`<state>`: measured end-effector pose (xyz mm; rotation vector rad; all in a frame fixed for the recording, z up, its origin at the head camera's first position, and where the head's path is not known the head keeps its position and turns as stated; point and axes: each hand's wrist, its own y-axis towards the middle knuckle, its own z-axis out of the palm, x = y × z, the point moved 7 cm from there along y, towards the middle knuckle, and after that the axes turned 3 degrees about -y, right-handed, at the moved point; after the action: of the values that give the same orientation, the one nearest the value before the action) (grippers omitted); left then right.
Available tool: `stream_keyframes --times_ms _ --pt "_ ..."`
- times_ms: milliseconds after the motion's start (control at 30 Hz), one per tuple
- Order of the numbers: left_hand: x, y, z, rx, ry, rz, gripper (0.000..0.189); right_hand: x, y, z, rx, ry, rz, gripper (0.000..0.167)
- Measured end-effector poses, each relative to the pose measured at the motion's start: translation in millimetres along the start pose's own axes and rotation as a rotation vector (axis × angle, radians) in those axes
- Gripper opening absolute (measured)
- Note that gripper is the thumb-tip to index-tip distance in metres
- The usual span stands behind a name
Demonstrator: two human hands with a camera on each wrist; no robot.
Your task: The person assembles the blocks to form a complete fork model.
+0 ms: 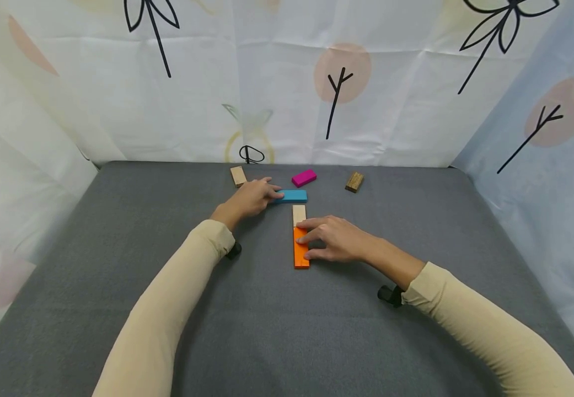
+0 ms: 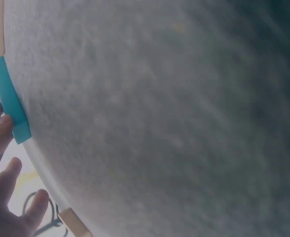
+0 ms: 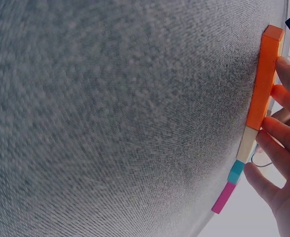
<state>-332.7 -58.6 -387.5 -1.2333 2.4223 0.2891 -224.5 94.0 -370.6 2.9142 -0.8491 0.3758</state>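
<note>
An orange block (image 1: pixel 300 263) and a pale wood block (image 1: pixel 299 214) lie end to end in a line pointing away from me. Across the far end of this line lies a blue block (image 1: pixel 294 196), a small gap off in the head view. My left hand (image 1: pixel 249 198) is at the blue block's left end, thumb and a finger pinching it; the other fingers spread free in the left wrist view. My right hand (image 1: pixel 341 240) rests its spread, fairly straight fingers (image 3: pixel 283 133) along the orange block, one fingertip where it meets the pale block.
Farther back lie a second pale wood block (image 1: pixel 238 176), a magenta block (image 1: pixel 304 177) and a dark brown wood block (image 1: pixel 354 182). The grey table (image 1: pixel 267 342) ends at a white printed cloth (image 1: pixel 287 99), which also hangs at both sides.
</note>
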Motion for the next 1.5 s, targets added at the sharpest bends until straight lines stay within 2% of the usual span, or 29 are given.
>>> stream_keyframes --times_ms 333,733,1133,1500 --pt "-7.3 5.6 5.2 0.028 0.013 -0.024 0.036 -1 -0.1 1 -0.002 0.002 0.001 0.036" --pt "-14.0 10.2 10.7 0.056 -0.011 0.001 0.035 -1 -0.6 1 -0.009 -0.001 -0.001 0.035" --pt "-18.7 10.0 15.0 0.064 -0.025 0.03 0.033 -3 -0.5 1 0.007 0.0 0.017 0.036" --pt "-20.3 7.5 14.6 0.066 -0.05 0.015 0.034 -1 -0.3 1 0.001 -0.001 0.011 0.037"
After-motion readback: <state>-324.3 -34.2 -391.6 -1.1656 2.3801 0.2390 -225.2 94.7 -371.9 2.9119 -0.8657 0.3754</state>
